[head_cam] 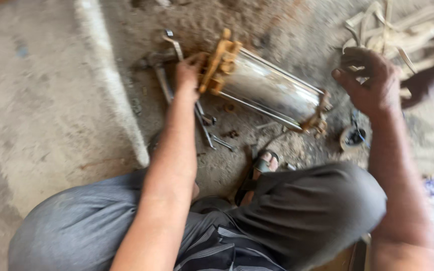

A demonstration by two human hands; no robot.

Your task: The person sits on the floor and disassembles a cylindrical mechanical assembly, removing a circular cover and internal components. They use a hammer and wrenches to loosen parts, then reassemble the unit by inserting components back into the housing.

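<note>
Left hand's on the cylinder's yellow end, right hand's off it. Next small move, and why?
Probably bring the right hand onto the cylinder's far end. It hovers curled, clear of it, while only the left hand grips the yellow end cap, so the cylinder lies on the ground held at one end.

Rough floor-level repair workshop, possibly outdoors. Bare, dusty concrete floor (41, 115) stained with oil and grit. Spanners (204, 123) and loose small parts strewn directly on it. Polished metal cylinder (272, 90) with yellow end fittings lying among them. Pale scrap pieces (413, 25) heaped at top right.
</note>
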